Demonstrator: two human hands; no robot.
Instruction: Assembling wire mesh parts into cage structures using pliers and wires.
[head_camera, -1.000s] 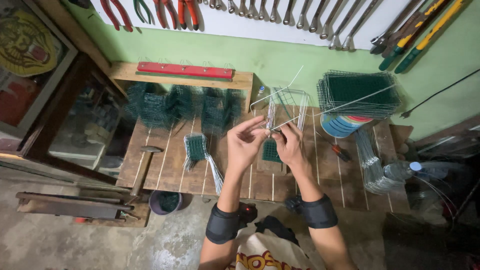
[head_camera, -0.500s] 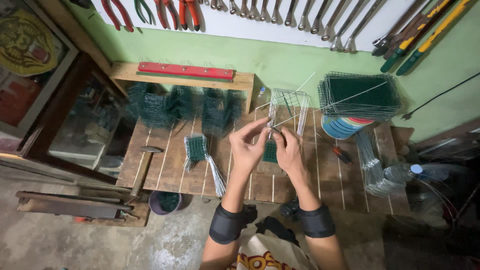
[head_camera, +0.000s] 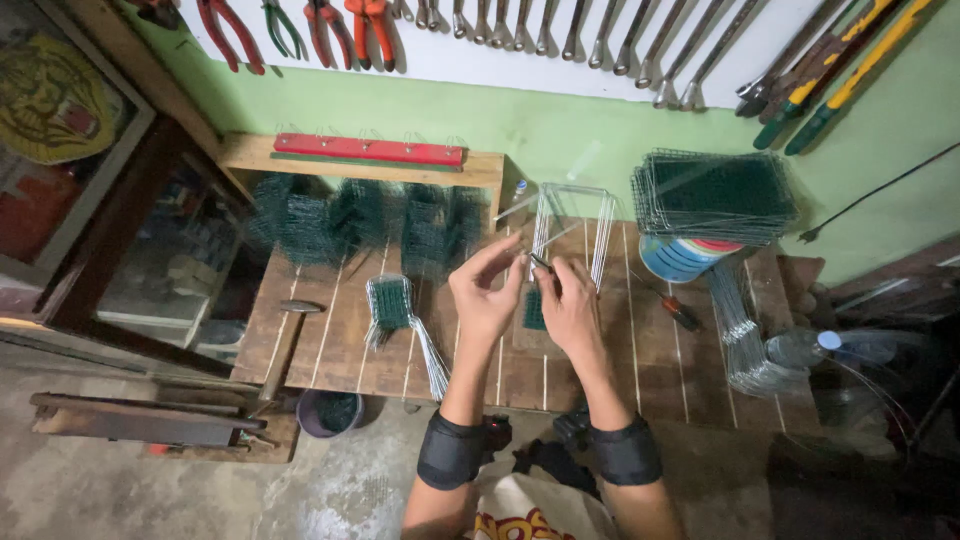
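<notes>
My left hand and my right hand are raised together over a wooden workbench. Both pinch a bent wire frame made of thin silver wires, which stands up between the fingertips and leans toward the wall. A small green mesh piece lies on the bench just under my right hand. Black bands wrap both wrists.
Green wire-mesh cages line the back of the bench. A stack of green mesh sheets rests on a blue bucket. A mesh-and-wire bundle, a hammer, a screwdriver and a wire pile lie around; tools hang on the wall.
Both hands have come closer together at the base of the wire frame, and the long loose wires that stuck out to the right have been drawn in.
</notes>
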